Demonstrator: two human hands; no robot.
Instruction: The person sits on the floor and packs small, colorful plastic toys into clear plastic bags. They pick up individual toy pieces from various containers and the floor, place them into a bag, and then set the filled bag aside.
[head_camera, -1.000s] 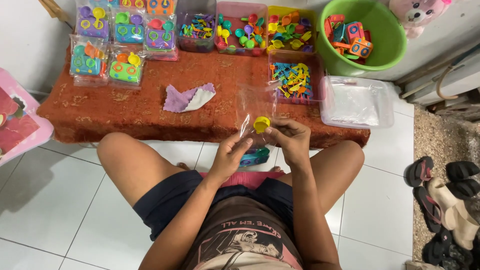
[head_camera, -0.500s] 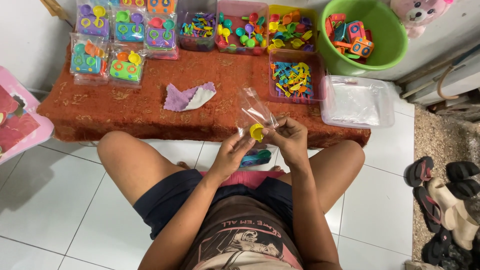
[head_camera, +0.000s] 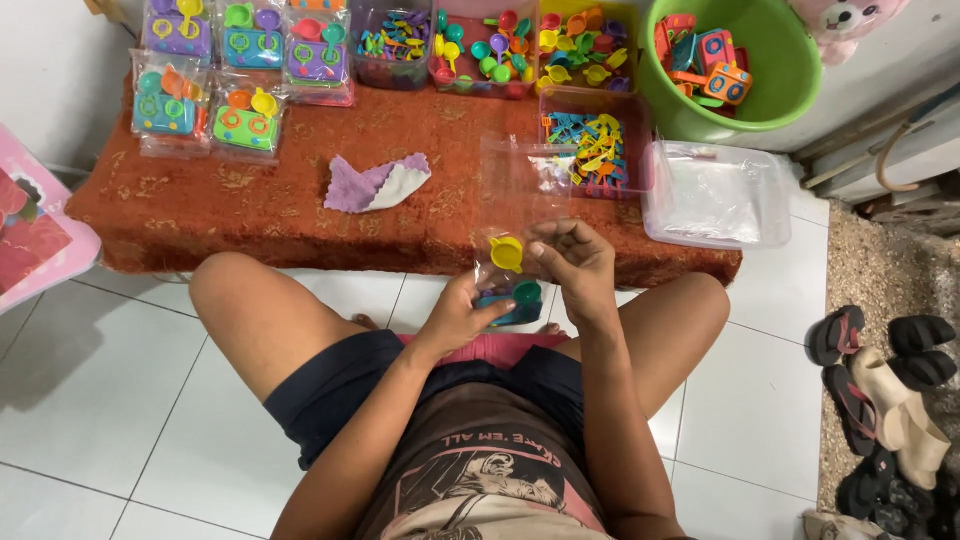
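I sit on the floor at a low table covered by a rust-red cloth (head_camera: 250, 215). My right hand (head_camera: 570, 262) pinches the edge of a clear plastic bag (head_camera: 520, 190) that stands up in front of me. A small yellow toy cup (head_camera: 506, 253) sits inside the bag near its lower part. My left hand (head_camera: 462, 315) grips the bag's bottom, where a green toy piece (head_camera: 526, 293) and a blue one show between my fingers.
Filled toy packets (head_camera: 235, 122) lie at the back left. Clear tubs of coloured toy pieces (head_camera: 520, 45) line the back, a green basin (head_camera: 745, 70) and a clear lidded box (head_camera: 715, 195) sit right. A purple cloth (head_camera: 375, 185) lies mid-table. Sandals (head_camera: 880, 390) lie right.
The yellow cup has slid lower inside the bag. Both hands have shifted slightly down and toward me with the bag.
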